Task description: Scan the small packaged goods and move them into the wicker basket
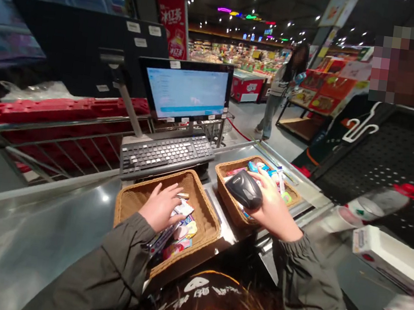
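Note:
My right hand (274, 207) grips a black handheld barcode scanner (243, 188), its rounded head pointing left. It hovers over the right wicker basket (220, 197), which holds several small colourful packets (263, 169). Fingers apart, my left hand (160, 206) is inside the outline of the left wicker basket (202, 194), over a little pile of packaged goods (183, 227). Whether its fingertips touch the packets I cannot tell. The scanner's handle is hidden in my right palm.
Behind the baskets stand a black keyboard (165, 154) and a lit monitor (188, 92). A metal counter (83, 205) runs left. At right are a white box (394, 256), a red-capped bottle (386, 202) and a perforated black panel (392, 152). A person (278, 93) stands in the aisle.

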Tool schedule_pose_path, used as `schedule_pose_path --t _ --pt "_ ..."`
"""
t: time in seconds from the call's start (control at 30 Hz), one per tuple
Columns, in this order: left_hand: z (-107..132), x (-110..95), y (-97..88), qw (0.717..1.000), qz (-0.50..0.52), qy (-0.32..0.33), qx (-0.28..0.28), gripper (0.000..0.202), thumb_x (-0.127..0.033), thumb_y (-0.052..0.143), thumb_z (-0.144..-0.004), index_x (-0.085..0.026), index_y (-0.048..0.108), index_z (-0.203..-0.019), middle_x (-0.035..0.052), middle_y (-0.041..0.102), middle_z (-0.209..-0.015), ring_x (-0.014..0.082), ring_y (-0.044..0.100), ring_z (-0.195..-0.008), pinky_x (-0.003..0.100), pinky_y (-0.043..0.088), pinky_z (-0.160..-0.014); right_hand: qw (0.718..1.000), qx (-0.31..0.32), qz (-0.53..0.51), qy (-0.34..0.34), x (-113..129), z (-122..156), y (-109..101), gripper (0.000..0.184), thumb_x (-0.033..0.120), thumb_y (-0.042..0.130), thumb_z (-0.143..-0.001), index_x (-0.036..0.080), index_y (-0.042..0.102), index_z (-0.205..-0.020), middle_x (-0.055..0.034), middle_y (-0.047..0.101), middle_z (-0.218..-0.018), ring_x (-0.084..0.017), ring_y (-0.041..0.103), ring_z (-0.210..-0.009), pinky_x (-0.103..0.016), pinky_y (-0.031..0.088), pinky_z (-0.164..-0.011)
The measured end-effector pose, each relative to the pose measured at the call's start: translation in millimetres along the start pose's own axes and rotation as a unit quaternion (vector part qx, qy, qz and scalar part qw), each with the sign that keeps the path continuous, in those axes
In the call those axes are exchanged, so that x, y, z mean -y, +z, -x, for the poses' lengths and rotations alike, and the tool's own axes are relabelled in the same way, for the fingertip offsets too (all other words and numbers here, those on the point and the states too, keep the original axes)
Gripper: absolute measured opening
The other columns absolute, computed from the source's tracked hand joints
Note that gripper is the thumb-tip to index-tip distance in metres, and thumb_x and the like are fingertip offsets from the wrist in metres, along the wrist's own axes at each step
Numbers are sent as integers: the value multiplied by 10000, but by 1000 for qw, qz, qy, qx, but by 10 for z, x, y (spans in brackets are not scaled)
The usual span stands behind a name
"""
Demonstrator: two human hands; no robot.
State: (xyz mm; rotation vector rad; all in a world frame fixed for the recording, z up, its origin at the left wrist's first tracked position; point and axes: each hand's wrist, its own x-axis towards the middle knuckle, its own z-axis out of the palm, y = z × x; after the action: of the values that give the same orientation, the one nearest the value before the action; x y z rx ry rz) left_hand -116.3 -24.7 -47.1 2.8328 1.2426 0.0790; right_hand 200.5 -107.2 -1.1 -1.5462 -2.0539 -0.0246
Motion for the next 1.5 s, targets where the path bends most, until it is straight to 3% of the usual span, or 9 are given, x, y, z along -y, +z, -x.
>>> schedule_pose_path --t 0.17,0.4,0.63,0.77,0.97,1.23,1.37,1.5 --pt "-470 -420 -57 997 18 60 -38 312 -469 686 -807 -220 737 -987 122 540 -1425 334 407 -1386 639 224 -1146 996 -50 33 68 -436 229 -235 574 332 646 -717 181 550 -1261 -164 514 -1371 -417 319 -1404 -669 250 -1114" --pt "-1235 -1042 124 992 66 111 -17 338 -512 659 -819 -223 719 -984 113 528 -1435 333 410 -1373 649 240 -1133 982 -122 49 134 -944 555 -578 525 353 623 -744 177 518 -1227 -174 545 -1318 -407 347 -1394 -641 291 -1109" --pt "-2121 -1683 447 995 45 56 -73 392 -549 577 -857 -215 684 -1033 125 468 -1480 337 378 -1385 660 252 -1113 978 -130 24 159 -1256 648 -679 530 342 644 -739 201 509 -1231 -163 544 -1331 -412 343 -1398 -653 277 -1114" --pt "-2496 -1908 660 997 19 20 -72 398 -497 594 -840 -159 689 -1028 177 458 -1472 366 383 -1369 670 214 -1122 979 -126 10 161 -1428 642 -665 566 340 647 -745 209 492 -1273 -159 538 -1345 -388 362 -1395 -633 280 -1129" --pt "-2661 -1898 832 997 -5 8 -83 237 -226 580 -785 -172 713 -973 157 534 -1405 324 459 -1304 651 196 -1139 979 -114 -24 167 -1690 641 -633 564 300 640 -741 224 501 -1282 -139 553 -1332 -372 351 -1407 -607 320 -1127" --pt "-2744 -1729 903 997 -3 -35 -70 209 -306 584 -825 -193 722 -934 136 598 -1342 315 494 -1277 656 181 -1145 982 -99 -27 161 -1914 551 -559 551 311 634 -749 214 494 -1273 -150 551 -1334 -387 366 -1397 -625 271 -1140" --pt "-2740 -1629 791 996 6 -48 -78 194 -279 600 -815 -205 725 -943 122 584 -1374 321 497 -1285 644 230 -1138 983 -91 -30 155 -1969 535 -544 583 313 648 -747 212 480 -1296 -152 542 -1351 -390 357 -1403 -631 250 -1149" --pt "-2619 -1421 552 992 -12 -15 -121 139 -251 612 -811 -197 716 -885 120 566 -1397 320 486 -1310 641 232 -1141 984 -90 -36 148 -1974 535 -518 547 316 638 -758 207 513 -1279 -147 536 -1358 -389 350 -1406 -631 233 -1155"
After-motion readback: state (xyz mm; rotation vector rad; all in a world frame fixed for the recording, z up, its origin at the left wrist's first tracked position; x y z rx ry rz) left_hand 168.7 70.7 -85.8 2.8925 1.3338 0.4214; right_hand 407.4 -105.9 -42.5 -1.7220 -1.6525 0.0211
